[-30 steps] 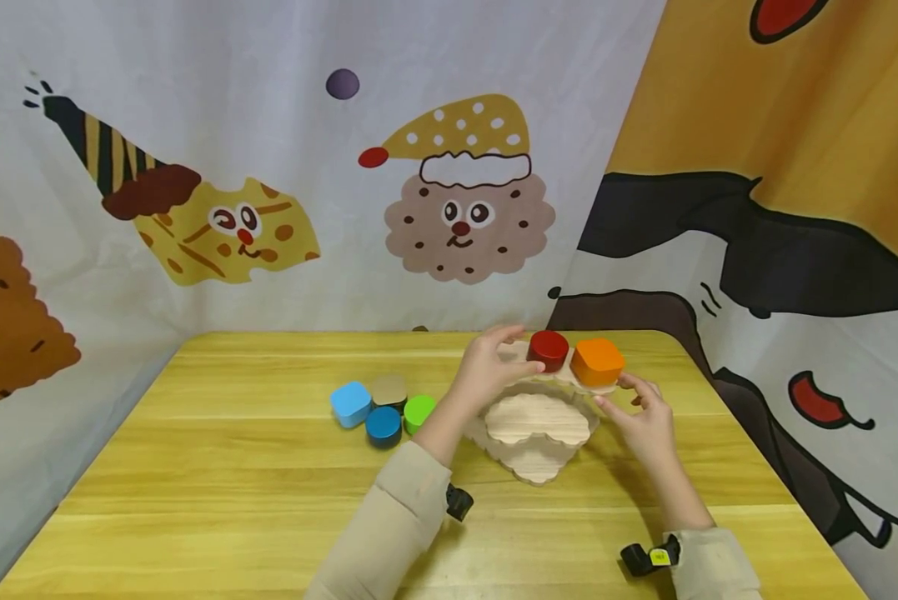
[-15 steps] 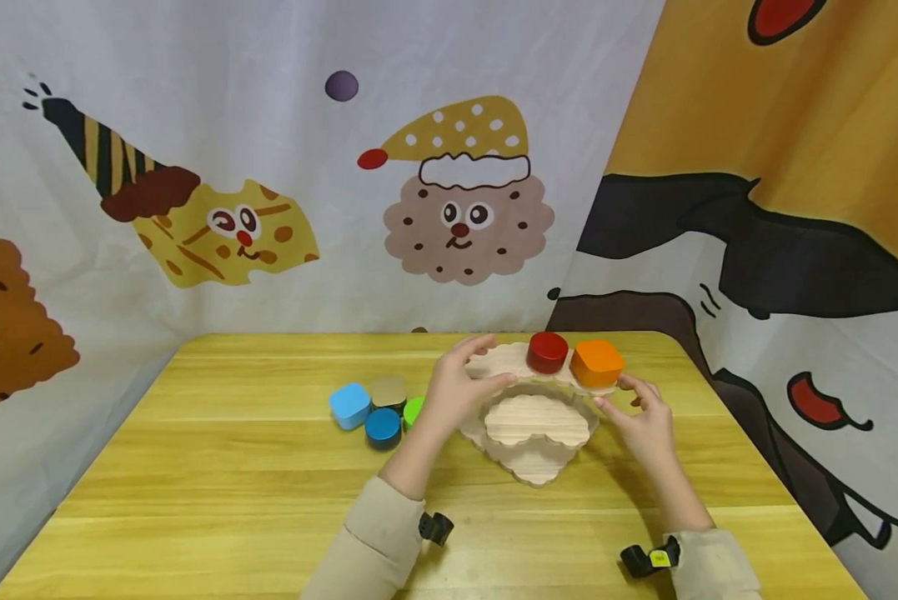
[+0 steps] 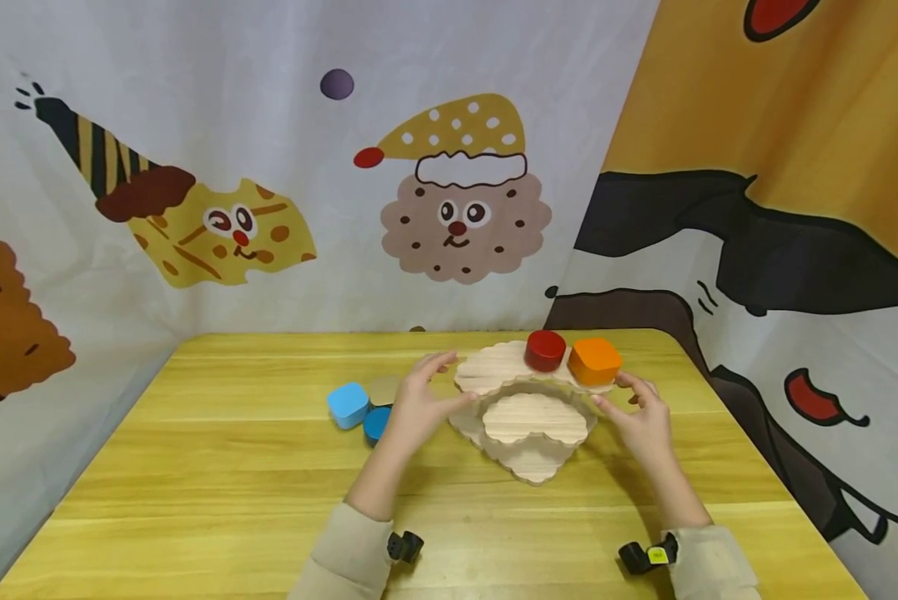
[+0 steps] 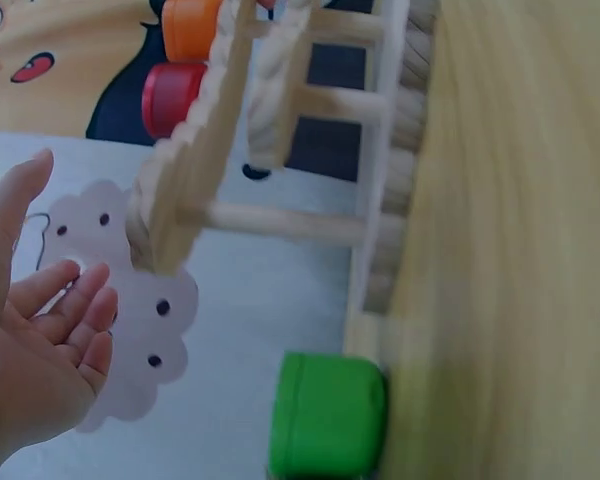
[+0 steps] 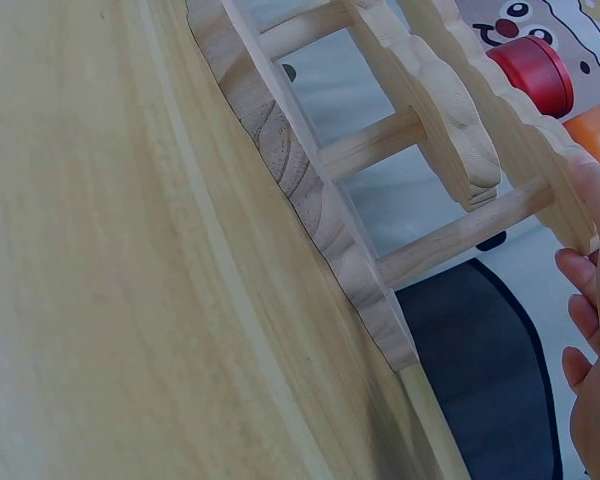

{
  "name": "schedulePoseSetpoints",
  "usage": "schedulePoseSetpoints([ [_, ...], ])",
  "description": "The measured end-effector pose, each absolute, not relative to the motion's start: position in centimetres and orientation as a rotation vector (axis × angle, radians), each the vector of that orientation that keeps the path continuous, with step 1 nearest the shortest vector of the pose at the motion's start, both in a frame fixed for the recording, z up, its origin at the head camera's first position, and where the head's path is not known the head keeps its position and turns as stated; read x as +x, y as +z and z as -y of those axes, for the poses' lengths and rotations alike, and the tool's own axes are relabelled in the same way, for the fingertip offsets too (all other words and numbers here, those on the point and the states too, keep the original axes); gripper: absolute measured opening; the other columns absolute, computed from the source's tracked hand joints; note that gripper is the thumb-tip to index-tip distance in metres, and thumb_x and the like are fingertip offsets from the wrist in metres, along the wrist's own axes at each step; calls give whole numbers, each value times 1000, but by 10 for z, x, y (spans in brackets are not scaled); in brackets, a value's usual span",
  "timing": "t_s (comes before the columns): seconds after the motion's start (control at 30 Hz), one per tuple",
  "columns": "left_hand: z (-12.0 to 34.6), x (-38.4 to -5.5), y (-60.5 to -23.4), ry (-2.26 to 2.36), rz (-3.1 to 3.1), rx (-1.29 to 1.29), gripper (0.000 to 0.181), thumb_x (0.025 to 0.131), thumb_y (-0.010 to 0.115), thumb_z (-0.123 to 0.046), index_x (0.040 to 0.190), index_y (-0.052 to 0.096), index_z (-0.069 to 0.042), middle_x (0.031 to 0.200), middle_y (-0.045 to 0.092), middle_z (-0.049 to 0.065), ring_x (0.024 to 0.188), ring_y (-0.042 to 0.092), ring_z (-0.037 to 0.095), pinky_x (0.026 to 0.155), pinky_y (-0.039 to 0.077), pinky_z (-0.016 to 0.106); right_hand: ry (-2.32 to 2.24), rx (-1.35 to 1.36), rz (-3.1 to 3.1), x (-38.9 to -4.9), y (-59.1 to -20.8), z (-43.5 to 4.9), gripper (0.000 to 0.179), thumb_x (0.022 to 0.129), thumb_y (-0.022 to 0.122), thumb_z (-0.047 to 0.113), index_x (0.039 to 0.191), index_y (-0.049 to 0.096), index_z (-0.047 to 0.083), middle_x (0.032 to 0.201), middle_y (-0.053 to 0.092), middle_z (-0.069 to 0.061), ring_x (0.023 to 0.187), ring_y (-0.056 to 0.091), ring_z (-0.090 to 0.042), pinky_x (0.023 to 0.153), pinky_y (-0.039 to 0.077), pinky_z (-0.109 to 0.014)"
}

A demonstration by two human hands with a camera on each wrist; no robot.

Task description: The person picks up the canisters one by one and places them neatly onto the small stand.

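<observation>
A tiered wooden stand [image 3: 489,368] with scalloped edges and dowel posts stands on the table. On its upper tier sit a red round block [image 3: 545,352] and an orange rounded-square block [image 3: 595,362], toward the right end. My right hand [image 3: 647,423] pinches that end; in the right wrist view its thumb lies at the tier's edge beside the orange block. My left hand [image 3: 413,417] is held off the stand's left end, fingers spread and holding nothing. In the left wrist view a gap separates it from the upper tier. A green block [image 4: 325,415] stands near the base there; the left hand hides it in the head view.
Left of my left hand, a light blue block [image 3: 348,406], a darker blue block [image 3: 375,424] and a tan block [image 3: 383,389] sit close together on the wooden table [image 3: 193,483]. A cartoon-printed cloth [image 3: 268,125] hangs behind the table's back edge.
My left hand has drawn away from beside the red block, leftward past the upper tier's end, and now covers the green block. The right hand and the blocks on the stand keep their places.
</observation>
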State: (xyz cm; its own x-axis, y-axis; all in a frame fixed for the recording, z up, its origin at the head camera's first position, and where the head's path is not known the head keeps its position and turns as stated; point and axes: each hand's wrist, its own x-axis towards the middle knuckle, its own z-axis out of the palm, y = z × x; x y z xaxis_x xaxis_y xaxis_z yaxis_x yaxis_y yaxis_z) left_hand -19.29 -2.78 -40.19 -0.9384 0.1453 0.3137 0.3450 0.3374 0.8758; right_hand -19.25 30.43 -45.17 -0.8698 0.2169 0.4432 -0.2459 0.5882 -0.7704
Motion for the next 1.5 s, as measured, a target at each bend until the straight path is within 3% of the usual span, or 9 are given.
schedulePoseSetpoints([
  [0.27,52,-189,-422,-1573,2525,-388,68,77,82,-23,137,52,-9,137,50,7,121,46,28,93,44,51,1229,28,2316,-193,-452,-304,47,79,80,11,118,60,-7,107,56,-16,96,43,-15,79,34,-32],
  [0.57,72,-191,-439,-1509,2555,-356,68,74,84,-19,134,54,-4,136,50,14,120,47,32,97,41,50,1228,24,2318,-193,-453,-305,47,79,79,11,118,60,-7,107,56,-16,95,43,-15,79,34,-32],
  [0.83,80,-194,-452,-1449,2617,-350,68,74,84,-19,132,54,1,137,48,19,131,37,37,104,32,52,1234,17,2319,-192,-453,-304,47,80,79,12,118,60,-7,108,56,-16,95,42,-16,79,34,-34],
  [1.23,80,-199,-460,-1272,2686,-396,65,73,85,-22,128,59,0,132,54,18,127,40,37,105,23,58,1236,16,2326,-192,-452,-304,47,80,79,13,118,60,-7,108,55,-18,94,42,-17,78,34,-37],
  [1.5,78,-200,-462,-1150,2715,-411,61,71,86,-23,123,63,-1,126,59,14,119,44,32,97,30,52,1232,13,2320,-192,-452,-303,47,80,79,12,118,60,-7,109,56,-16,93,41,-17,78,34,-39],
])
